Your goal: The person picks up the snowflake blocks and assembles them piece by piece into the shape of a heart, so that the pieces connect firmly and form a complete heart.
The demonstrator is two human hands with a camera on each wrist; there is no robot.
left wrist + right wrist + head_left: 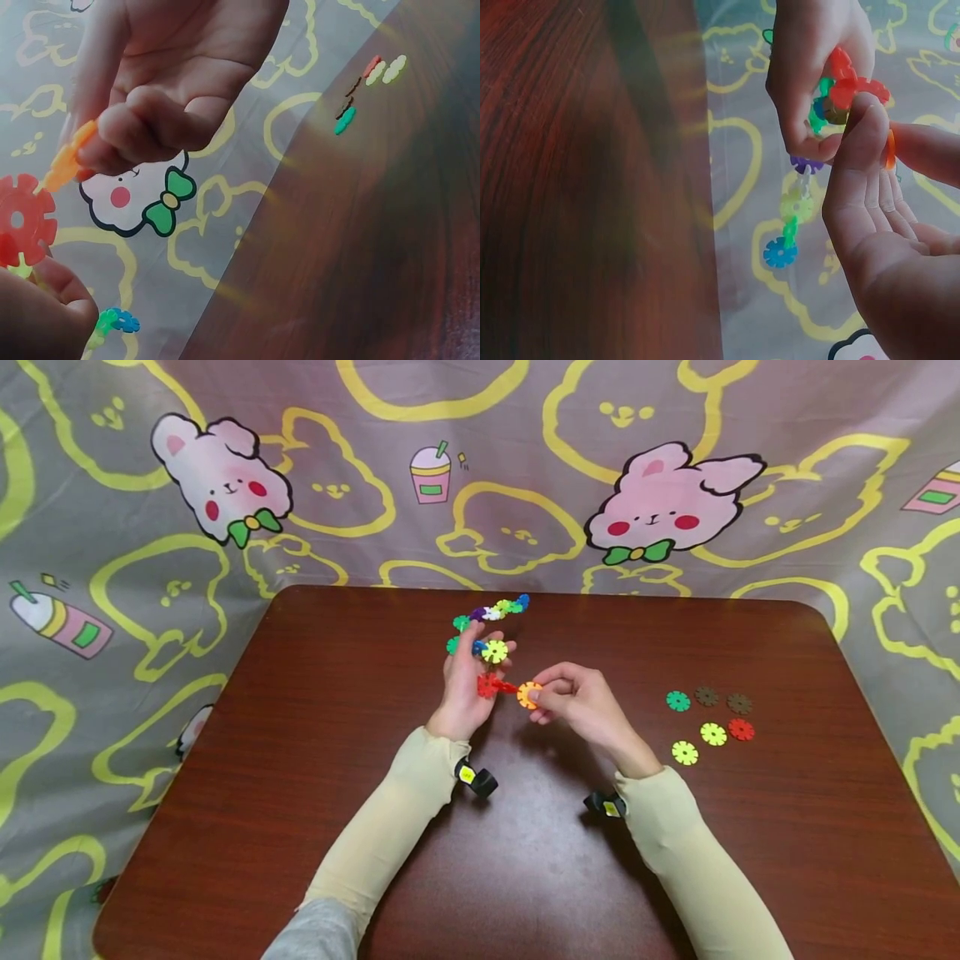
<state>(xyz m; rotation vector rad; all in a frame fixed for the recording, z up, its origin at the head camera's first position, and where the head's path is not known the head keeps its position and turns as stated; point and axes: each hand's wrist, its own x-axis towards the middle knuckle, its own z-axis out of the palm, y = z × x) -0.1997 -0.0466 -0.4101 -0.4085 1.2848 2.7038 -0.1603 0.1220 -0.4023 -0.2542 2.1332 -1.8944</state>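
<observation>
My left hand (463,692) holds a chain of notched plastic interlocking discs, thumb pointing up and fingers partly hidden behind the discs. A yellow disc (494,652) shows in front of those fingers, and a red disc (487,685) lies against the palm. Beyond the hand the chain runs through a purple disc, a white disc and others to a blue disc (780,253) at its end. Between thumb and fingertips, my right hand (585,697) pinches an orange disc (528,695), which meets the red discs at the near end of the chain.
On the right of the brown table (300,718) lie several loose discs: a green disc (678,701), two brown ones, a red disc (741,729) and two yellow ones. A printed cloth (510,460) hangs behind and beside the table.
</observation>
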